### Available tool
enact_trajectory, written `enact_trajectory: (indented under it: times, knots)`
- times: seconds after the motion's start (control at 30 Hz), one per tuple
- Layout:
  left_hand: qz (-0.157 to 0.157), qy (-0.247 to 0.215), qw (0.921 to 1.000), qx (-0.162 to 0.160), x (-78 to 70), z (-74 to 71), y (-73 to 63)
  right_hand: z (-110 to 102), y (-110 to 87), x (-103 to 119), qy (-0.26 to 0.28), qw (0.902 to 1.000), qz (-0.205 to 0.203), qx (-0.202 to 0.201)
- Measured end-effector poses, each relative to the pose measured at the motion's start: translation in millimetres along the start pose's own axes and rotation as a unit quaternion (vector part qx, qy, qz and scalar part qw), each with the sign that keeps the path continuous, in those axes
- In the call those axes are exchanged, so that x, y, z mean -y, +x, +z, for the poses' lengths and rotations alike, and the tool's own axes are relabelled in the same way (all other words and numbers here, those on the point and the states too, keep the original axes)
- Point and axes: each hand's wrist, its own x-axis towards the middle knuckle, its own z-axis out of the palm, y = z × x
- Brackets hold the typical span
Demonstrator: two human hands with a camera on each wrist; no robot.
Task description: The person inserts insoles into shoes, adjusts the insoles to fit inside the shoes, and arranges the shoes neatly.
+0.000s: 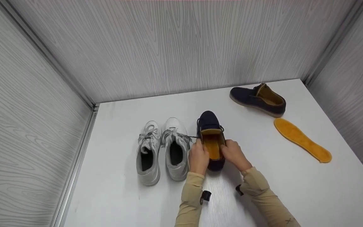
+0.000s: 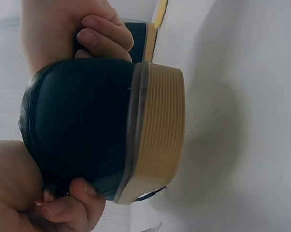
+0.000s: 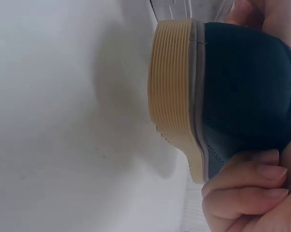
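Note:
A dark navy shoe [image 1: 209, 121] with an orange-tan inside points away from me at mid-table. My left hand [image 1: 198, 157] grips its left side near the heel, and my right hand [image 1: 234, 154] holds the right side, both with thumbs at the opening. Both wrist views show the shoe's dark heel [image 2: 82, 125] and ridged tan sole [image 3: 172, 77], with fingers curled against the sides. A shadow lies apart from the sole there, so the heel seems raised off the table. The matching navy shoe [image 1: 246, 96] sits at the back right, near an orange insole [image 1: 301, 140].
Left of my hands, two white sneakers stand side by side, the outer one [image 1: 150, 176] and the nearer one [image 1: 177, 171], with grey laces. The white table [image 1: 115, 142] meets grey wood-patterned panels [image 1: 169, 47] at the back and sides.

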Motion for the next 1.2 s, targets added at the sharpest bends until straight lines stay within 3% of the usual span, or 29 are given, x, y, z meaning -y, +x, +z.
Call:
enact_trajectory:
  times: [0.17, 0.5, 0.67, 0.87, 1.03, 1.2]
  knots:
    - [-0.006, 0.079, 0.9969, 0.005, 0.2, -1.5, 10.7, 9, 12.6, 3, 0.007, 0.9999, 0.006, 0.009]
    - [0.0, 0.133, 0.9903, 0.038, 5.2, 0.1, 16.0, 24, 15.0, 2, -0.009, 0.9999, 0.013, 0.002]
    - [-0.004, 0.14, 0.9888, 0.051, 3.8, -0.3, 20.0, 26, 15.8, 1, -0.011, 0.9996, 0.026, 0.007]
    - [-0.018, 0.126, 0.9903, 0.055, -2.2, -6.0, 26.4, 14, 17.3, 3, -0.042, 0.998, 0.022, 0.042]
    - [0.009, 0.133, 0.9907, 0.028, -11.2, -13.4, 33.5, 2, 17.0, 9, -0.066, 0.9967, -0.001, 0.047]
    - [0.012, 0.152, 0.9877, 0.035, -18.2, -17.6, 37.4, -8, 15.0, 14, -0.101, 0.9937, -0.022, 0.042]
